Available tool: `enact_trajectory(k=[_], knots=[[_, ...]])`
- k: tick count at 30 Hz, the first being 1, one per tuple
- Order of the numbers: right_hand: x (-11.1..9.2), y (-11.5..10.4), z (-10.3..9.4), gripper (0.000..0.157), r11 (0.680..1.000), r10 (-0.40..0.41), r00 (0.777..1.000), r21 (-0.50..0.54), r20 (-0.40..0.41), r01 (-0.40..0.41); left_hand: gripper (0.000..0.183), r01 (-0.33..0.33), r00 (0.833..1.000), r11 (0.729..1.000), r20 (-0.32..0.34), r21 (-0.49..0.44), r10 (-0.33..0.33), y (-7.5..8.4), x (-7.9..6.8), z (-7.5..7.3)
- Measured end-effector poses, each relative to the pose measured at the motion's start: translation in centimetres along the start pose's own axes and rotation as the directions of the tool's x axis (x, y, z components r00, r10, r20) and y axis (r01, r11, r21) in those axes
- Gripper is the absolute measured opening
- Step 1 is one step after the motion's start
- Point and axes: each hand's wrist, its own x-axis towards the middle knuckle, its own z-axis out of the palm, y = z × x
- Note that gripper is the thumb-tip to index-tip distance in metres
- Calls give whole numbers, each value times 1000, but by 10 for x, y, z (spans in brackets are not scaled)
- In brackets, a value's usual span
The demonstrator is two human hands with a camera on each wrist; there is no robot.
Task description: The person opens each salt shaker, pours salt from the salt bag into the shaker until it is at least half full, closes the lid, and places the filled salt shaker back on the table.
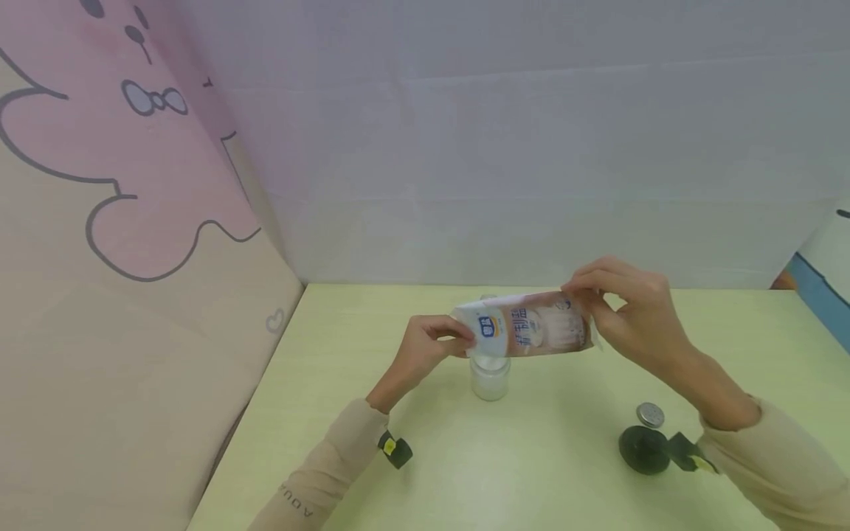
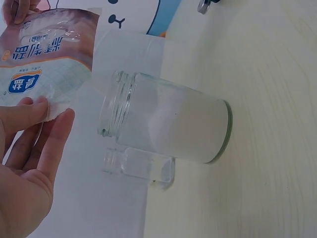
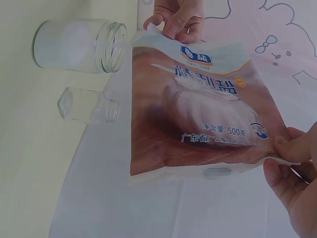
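A bag of salt (image 1: pixel 544 324) with a brown and pale blue print is held tilted above the table between both hands. My left hand (image 1: pixel 428 343) pinches its pale end, low beside the jar mouth. At the opposite, brown end, my right hand (image 1: pixel 627 310) pinches a corner and holds it higher. Below the bag stands an upright, lidless glass jar (image 2: pixel 173 119) with white contents. The bag hides part of the jar in the head view. A small clear glass bottle (image 3: pixel 84 105) stands behind the jar.
A silver perforated cap (image 1: pixel 650 414) lies on the pale table (image 1: pixel 518 464) at the right. Near it is a dark round object (image 1: pixel 644 450), close to the right wrist's strap. Pale cloth (image 1: pixel 531 147) hangs behind the table, and a cartoon-printed cloth (image 1: pixel 133 221) at the left.
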Motion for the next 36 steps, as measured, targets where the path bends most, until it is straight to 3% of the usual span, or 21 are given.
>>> enact_trajectory(k=[36], knots=[[-1, 0, -3, 32, 1000, 16, 1000, -7, 4, -16, 9, -12, 1000, 1000, 10, -4, 12, -1, 1, 1]])
